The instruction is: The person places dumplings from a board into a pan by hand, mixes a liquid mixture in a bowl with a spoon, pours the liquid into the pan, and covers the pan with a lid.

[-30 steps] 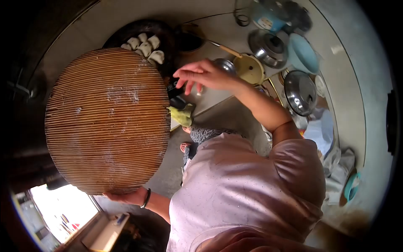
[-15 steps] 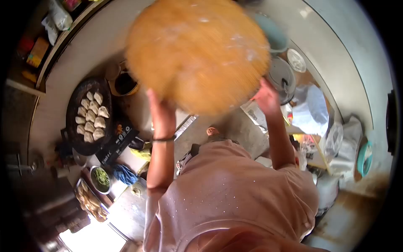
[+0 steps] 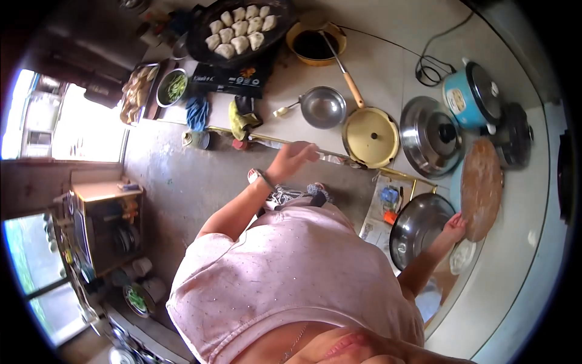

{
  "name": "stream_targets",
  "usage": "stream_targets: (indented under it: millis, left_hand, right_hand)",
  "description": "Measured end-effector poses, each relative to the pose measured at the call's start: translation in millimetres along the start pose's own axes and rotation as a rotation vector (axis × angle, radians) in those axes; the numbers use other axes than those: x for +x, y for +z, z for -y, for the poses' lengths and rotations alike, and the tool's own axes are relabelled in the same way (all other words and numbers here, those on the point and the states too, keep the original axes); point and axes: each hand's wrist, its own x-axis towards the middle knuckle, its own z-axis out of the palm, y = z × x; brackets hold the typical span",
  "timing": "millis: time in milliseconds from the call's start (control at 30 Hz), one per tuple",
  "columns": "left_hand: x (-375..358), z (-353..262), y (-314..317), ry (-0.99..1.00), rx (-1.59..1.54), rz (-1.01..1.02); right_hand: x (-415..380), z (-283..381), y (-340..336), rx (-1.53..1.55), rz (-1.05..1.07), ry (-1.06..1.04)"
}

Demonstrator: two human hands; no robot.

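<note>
A round wooden board [image 3: 482, 188], dusted with white, stands tilted on its edge against the wall at the right. My right hand [image 3: 454, 227] grips its lower rim, fingers at the edge. Below that arm is a large steel basin [image 3: 418, 227]. My left hand [image 3: 294, 161], a band on its wrist, hangs over the floor near the counter edge. Its fingers are extended and loosely bent, with nothing in them. Nearest to it on the counter are a steel bowl [image 3: 323, 108] and a yellowish lidded pan [image 3: 371, 138].
A dark pan [image 3: 200, 39] of several dumplings sits on an induction cooker [image 3: 227, 79]. Beside it are a yellow pot [image 3: 336, 43] of dark liquid and a bowl of chopped greens [image 3: 174, 88]. A steel lid [image 3: 421, 136] and blue rice cooker [image 3: 464, 97] stand at the right.
The board went from being held up in both hands to standing at the right wall. My left hand let go of it and moved away. The view turned toward the counter.
</note>
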Motion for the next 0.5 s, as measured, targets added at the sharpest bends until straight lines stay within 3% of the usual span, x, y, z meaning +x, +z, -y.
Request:
stream_targets:
  millis: [67,167,233,300,367,400,467,500]
  left_hand:
    - [-11.3,17.6,-20.1,-0.006,0.005,-0.106]
    - [-48.4,44.5,-58.5,-0.105,0.072,-0.285]
    - [-77.5,61.1,-78.8,-0.156,0.428,-0.266]
    - [-107.1,89.4,-95.4,-0.258,0.648,-0.198]
    - [-148.1,143.4,-111.5,-0.435,0.731,-0.096]
    - [-173.4,198.8,-124.2,-0.503,0.522,0.006]
    - [-211.0,141.5,-122.9,-1.008,-0.218,-0.037]
    - [-225.6,150.9,-138.2,-0.98,0.039,0.007]
  right_hand:
    - [-5.1,-6.9,-1.9,-0.057,0.002,-0.055]
    - [-58.5,-17.2,37.6,-0.139,0.237,-0.043]
    - [-75.1,-15.8,49.9,-0.136,0.142,0.138]
    - [-66.0,-17.4,61.8,-0.093,-0.245,0.458]
    - [-92.4,-55.5,63.8,-0.228,0.026,0.418]
    - [-115.5,-78.9,65.2,-0.299,0.168,0.407]
    - [-204.6,-139.6,109.5,-0.56,0.362,0.387]
    - [-269.9,-163.5,142.2,-0.678,0.571,0.367]
